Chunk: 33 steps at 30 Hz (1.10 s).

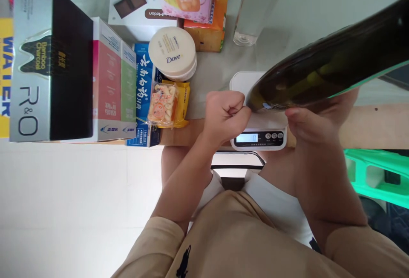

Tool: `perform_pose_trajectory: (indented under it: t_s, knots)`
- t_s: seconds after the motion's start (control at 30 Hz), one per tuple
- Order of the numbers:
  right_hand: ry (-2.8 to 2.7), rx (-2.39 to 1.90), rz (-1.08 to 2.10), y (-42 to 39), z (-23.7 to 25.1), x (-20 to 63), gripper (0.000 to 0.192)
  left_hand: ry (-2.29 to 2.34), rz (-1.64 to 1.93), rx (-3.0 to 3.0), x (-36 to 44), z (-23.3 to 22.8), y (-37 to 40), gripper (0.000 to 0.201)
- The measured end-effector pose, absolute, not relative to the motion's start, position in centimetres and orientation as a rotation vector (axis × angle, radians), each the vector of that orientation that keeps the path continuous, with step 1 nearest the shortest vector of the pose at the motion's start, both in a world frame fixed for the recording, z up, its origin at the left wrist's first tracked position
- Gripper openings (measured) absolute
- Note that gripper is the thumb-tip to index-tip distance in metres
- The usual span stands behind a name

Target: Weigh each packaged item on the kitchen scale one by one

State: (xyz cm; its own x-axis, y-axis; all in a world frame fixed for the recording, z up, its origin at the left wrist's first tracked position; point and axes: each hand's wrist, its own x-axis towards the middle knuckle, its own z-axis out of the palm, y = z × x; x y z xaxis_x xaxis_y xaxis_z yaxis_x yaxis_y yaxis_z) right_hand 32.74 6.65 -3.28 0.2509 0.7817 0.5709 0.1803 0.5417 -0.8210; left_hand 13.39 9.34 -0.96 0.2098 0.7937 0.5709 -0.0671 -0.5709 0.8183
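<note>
A dark green glass bottle [335, 65] lies tilted almost flat in the air above a white kitchen scale [243, 83]. My left hand [225, 115] is a closed fist around the bottle's narrow end, which is hidden inside the fingers. My right hand [315, 121] grips the bottle's body from underneath, thumb toward me. The scale's display [246, 137] faces me at the table's near edge. Its platform is partly hidden by the bottle and by both hands.
Left of the scale lie a Dove jar [172, 52], a yellow snack packet [166, 104], toothpaste boxes [115, 78] and a black-and-silver R&O box [47, 63]. Behind are an orange packet [211, 18] and a clear bottle [255, 5]. A green stool [377, 176] stands at right.
</note>
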Motion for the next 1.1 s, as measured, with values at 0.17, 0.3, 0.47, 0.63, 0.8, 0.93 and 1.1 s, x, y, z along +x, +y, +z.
perform_pose_trajectory:
  t_s: [0.17,0.3,0.47,0.63,0.8,0.93,1.1]
  knots:
    - [-1.249,-1.023,0.48,7.0,-3.8,32.7,0.089,0.704,1.475,1.765,13.2,-1.5,9.4,0.037]
    - [-0.901,-1.043,0.378,6.4,-3.5,33.8,0.076,0.733,1.471,1.737,12.6,-1.8,9.3,0.042]
    - [-0.568,-1.064,0.353,6.2,-2.8,35.5,0.081,0.884,1.399,1.633,12.0,-1.6,8.9,0.05]
    - [-0.56,-1.024,0.306,6.1,-2.7,34.9,0.081,0.92,1.375,1.636,11.9,-2.1,8.8,0.061]
    - [-0.524,-1.047,0.352,6.3,-2.5,34.7,0.08,0.96,1.286,1.653,12.1,-2.4,8.7,0.062]
    - [-0.5,-1.092,0.376,6.5,-2.2,34.8,0.074,0.888,1.353,1.683,12.5,-2.5,8.9,0.059]
    - [-0.576,-1.112,0.392,6.2,-2.5,34.8,0.061,0.842,1.45,1.715,13.1,-2.6,9.3,0.062]
